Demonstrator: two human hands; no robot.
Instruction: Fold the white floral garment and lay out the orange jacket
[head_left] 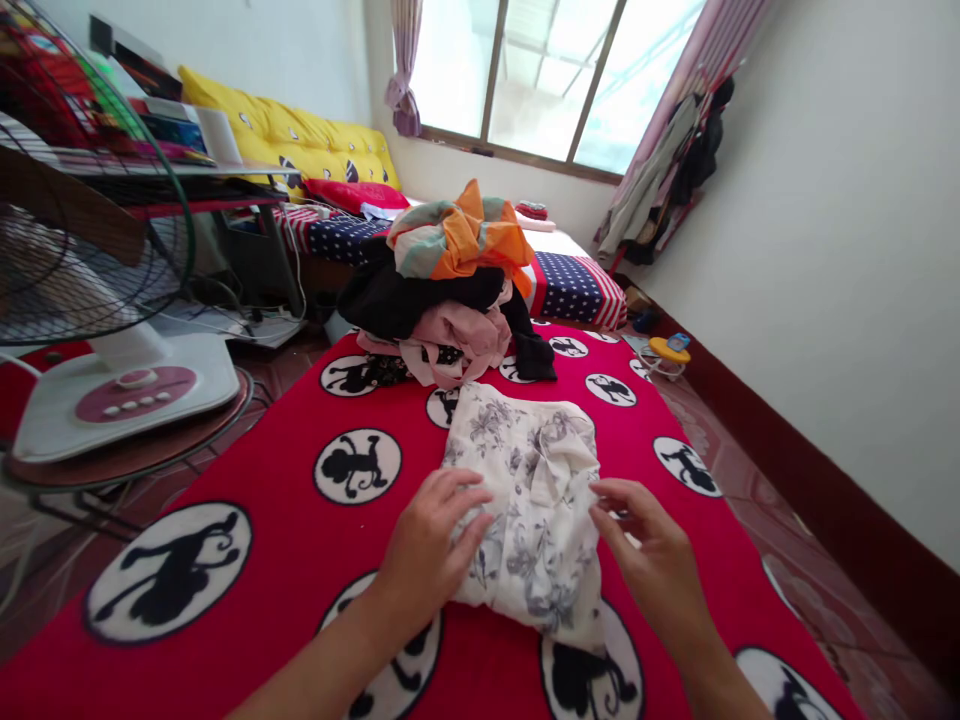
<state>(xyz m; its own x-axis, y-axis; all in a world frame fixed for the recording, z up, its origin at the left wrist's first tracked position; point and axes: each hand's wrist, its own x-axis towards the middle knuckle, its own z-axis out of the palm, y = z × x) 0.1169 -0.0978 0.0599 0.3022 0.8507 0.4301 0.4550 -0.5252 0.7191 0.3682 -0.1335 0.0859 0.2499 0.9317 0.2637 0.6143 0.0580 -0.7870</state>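
A white garment with a grey floral print (pixel 525 510) lies folded into a rough rectangle on the red blanket (pixel 285 580), its front corner uneven. My left hand (pixel 439 535) rests at the garment's left edge, thumb and fingers apart over the cloth. At the right edge is my right hand (pixel 649 545), its fingers curved and its thumb apart from them. Neither hand grips the fabric. Just beyond the garment rises a heap of clothes (pixel 450 310), with an orange checked piece (pixel 465 240) on top of black and pink ones.
To the left, a fan (pixel 127 390) stands on a round stool (pixel 217 420), beside a desk (pixel 255 180). A bed with a star-patterned cover (pixel 562 285) is at the back under the window. Along the right wall are hanging clothes (pixel 667 170) and a small yellow stool (pixel 667 350).
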